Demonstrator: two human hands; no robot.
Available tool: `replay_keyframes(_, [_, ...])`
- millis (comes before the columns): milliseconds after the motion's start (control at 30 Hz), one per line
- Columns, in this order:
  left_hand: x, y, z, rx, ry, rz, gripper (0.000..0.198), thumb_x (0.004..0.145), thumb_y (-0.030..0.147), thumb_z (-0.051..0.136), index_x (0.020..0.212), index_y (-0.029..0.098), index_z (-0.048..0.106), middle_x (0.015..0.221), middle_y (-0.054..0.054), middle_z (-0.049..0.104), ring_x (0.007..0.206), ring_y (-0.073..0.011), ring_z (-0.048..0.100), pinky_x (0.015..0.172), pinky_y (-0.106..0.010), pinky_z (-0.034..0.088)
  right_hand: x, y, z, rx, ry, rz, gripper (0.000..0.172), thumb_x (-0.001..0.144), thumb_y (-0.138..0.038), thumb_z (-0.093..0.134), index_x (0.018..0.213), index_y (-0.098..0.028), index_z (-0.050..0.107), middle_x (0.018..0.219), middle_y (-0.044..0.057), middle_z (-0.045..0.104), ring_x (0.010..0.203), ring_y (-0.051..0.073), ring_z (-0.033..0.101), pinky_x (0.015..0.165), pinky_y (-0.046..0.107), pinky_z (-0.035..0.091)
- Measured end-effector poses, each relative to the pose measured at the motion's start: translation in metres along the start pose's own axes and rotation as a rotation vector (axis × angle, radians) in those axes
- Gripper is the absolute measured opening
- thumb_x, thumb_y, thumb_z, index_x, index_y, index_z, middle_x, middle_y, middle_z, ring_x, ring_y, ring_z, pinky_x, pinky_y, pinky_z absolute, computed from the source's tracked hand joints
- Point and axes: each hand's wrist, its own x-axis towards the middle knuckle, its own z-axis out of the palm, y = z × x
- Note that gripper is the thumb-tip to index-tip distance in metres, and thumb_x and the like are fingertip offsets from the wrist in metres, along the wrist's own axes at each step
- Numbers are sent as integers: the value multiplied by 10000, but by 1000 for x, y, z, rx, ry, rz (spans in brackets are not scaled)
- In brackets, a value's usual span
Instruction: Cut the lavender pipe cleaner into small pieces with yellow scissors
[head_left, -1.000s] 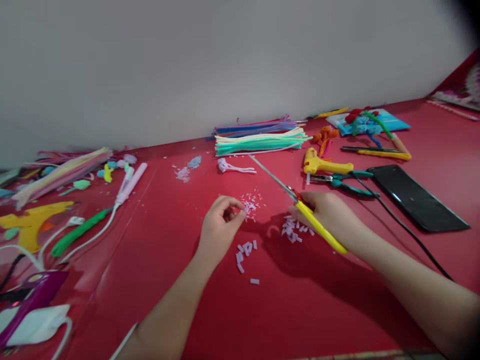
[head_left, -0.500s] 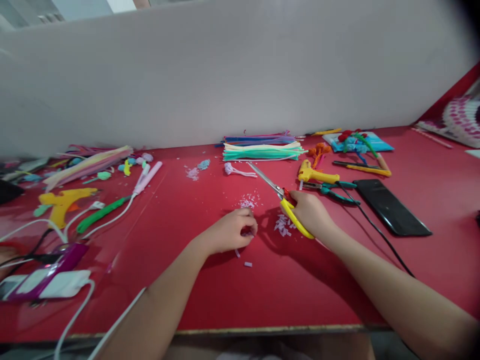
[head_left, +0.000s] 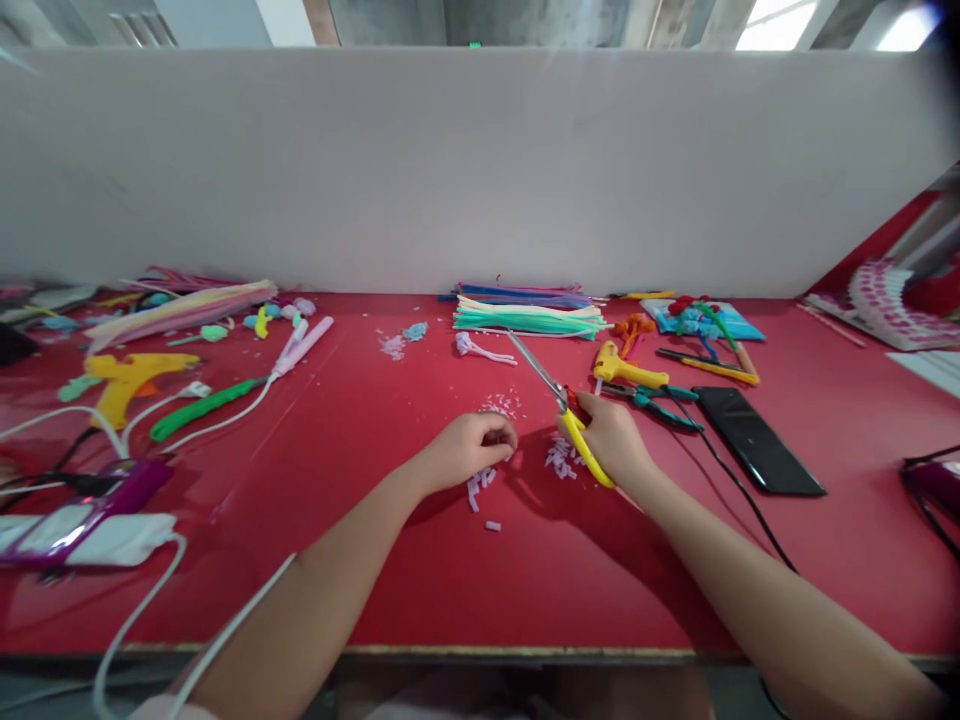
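Observation:
My right hand (head_left: 611, 435) is closed round scissors (head_left: 579, 440) with yellow and red handles. Their long blades point away to the upper left and look nearly together. To the left, my left hand (head_left: 469, 447) is curled with thumb and fingers pinched; whatever it may hold is too small to make out. Short lilac cut pieces (head_left: 480, 487) lie just below it, with one loose piece (head_left: 493, 526) nearer me. A lilac pile (head_left: 562, 457) sits by the scissor handles, and fine clippings (head_left: 501, 403) are scattered beyond my left fingers.
Bundled pipe cleaners (head_left: 532, 318) lie at the back, with a lilac pipe-cleaner piece (head_left: 480, 348) before them. To the right are a yellow glue gun (head_left: 630, 368), pliers (head_left: 667, 408) and a black phone (head_left: 759, 440). Another glue gun (head_left: 127, 380) and a power strip (head_left: 90, 545) with cables occupy the left.
The view has tilted up a little. My left hand has shifted slightly, and more lilac pieces now show beneath it. My right hand still holds the scissors in about the same place.

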Motion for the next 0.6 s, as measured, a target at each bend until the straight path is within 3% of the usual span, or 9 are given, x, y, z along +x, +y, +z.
replay_keyframes(100, [2,-3,5,-269,51,-88,65,720,179,463,756,154,509,625,14,511,547,-93,495,548,-217,394,-5,-5,2,40,-9,-27,142,676,-307,431,653,-185,499,521,-13,494,456,84,361,434,205,200])
replay_keyframes(267, [5,-8,10,-382,199,-138,80,698,206,519,771,174,508,662,31,511,478,-55,467,482,-187,367,-12,-11,5,101,-64,-64,112,653,-298,469,640,-188,480,497,-38,456,444,72,329,425,194,213])
replay_keyframes(333, [7,-8,10,-477,190,-179,116,689,231,539,783,179,495,657,34,514,415,-41,446,405,-173,316,-14,-15,3,199,-114,-58,136,674,-319,461,648,-186,478,497,-36,450,448,75,345,427,195,227])
replay_keyframes(433, [7,-4,12,-612,187,-240,146,686,243,552,794,184,475,608,50,494,357,-32,418,344,-159,260,-15,-24,-1,427,-288,-48,179,695,-345,453,657,-175,490,538,-24,480,487,81,410,439,187,278])
replay_keyframes(600, [5,1,17,-700,124,-285,122,708,219,536,809,176,482,574,39,510,422,-59,499,402,-163,343,-12,-32,-1,585,-393,-5,129,676,-298,486,662,-170,486,500,-48,446,448,67,410,409,176,283])
